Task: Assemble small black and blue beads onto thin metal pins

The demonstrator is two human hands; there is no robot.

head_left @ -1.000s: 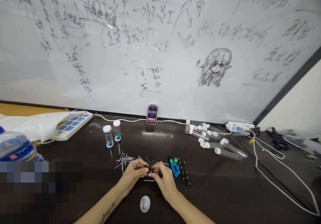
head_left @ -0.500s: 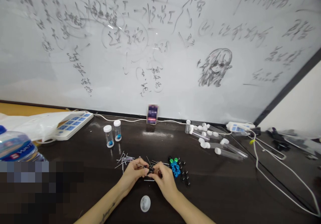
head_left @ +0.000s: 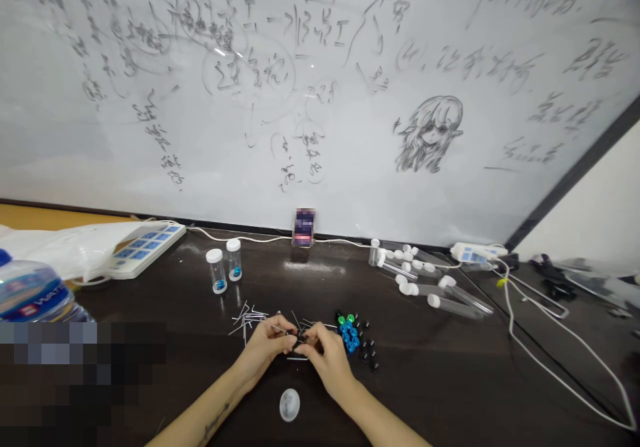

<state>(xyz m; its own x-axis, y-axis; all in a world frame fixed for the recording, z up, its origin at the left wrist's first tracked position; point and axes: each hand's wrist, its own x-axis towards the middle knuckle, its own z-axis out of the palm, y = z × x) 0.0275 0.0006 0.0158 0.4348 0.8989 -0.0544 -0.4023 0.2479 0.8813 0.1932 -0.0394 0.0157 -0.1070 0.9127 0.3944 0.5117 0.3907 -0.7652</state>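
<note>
My left hand (head_left: pixel 267 343) and my right hand (head_left: pixel 324 353) meet fingertip to fingertip over the table, both pinched closed. A small black piece (head_left: pixel 295 335) shows between the fingertips; its exact kind is too small to make out. A thin metal rod runs along my left fingers. Behind and left of my left hand lie several thin bent metal rods (head_left: pixel 249 316), like hex keys. Beside my right hand sit several blue knobs (head_left: pixel 349 335), two green knobs (head_left: pixel 346 319) and several black knobs (head_left: pixel 369 351). Nearer me lies a whitish translucent oval lid or dish (head_left: pixel 289 405).
Two white-capped clear vials (head_left: pixel 217 272) with blue pieces inside stand at back left. Several clear tubes with white caps (head_left: pixel 425 280) lie at back right. A power strip (head_left: pixel 150 250), a water bottle (head_left: pixel 40 290), a phone (head_left: pixel 304 228) and a white cable (head_left: pixel 550 360) surround the area.
Both hands stay almost in place, with only a slight shift at the fingertips. Nothing else on the table has visibly moved.
</note>
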